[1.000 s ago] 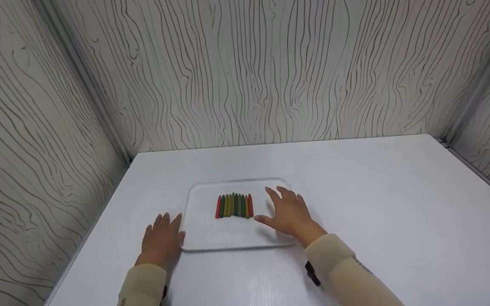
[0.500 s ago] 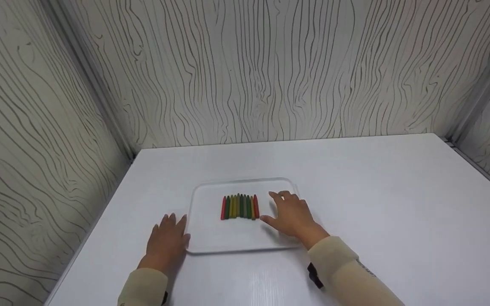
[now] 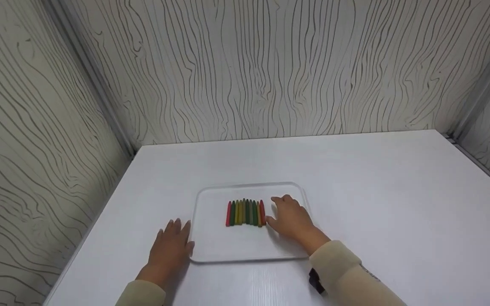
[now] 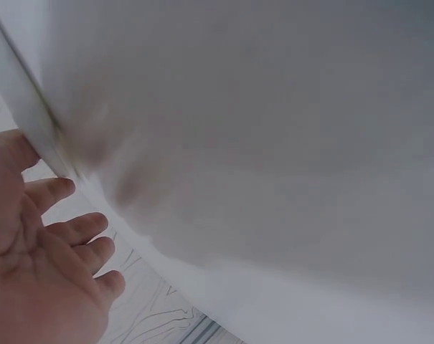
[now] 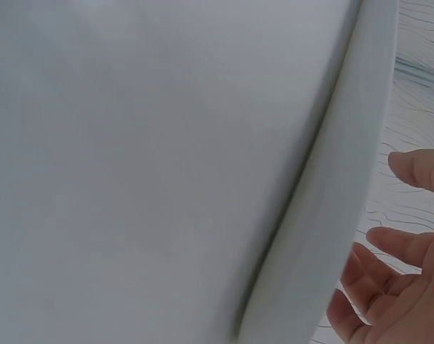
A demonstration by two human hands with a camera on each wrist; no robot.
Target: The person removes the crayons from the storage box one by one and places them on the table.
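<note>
A tight row of several crayons (image 3: 247, 212), green and yellow with a red one at each end, lies on a white tray (image 3: 217, 248). At the row's right end, the thumb tip of my right hand (image 3: 292, 219) is right by the red crayon (image 3: 263, 212). Its other fingers are bent over the tray's right part, with a gap between index finger and thumb. My left hand (image 3: 169, 250) rests palm down on the table with fingers extended, its thumb against the tray's left edge. The right wrist view shows my right fingers (image 5: 399, 247) loosely bent beyond the tray's rim.
The white table (image 3: 381, 191) extends around the tray. Behind it stands a pale wood-grain panel (image 3: 262, 72), and a similar panel (image 3: 36, 148) rises along the left side. Grey metal posts mark the corners.
My right hand has come slightly closer to the row's right end, and its index finger has drawn in toward the crayons. The left hand stays at the tray's left edge.
</note>
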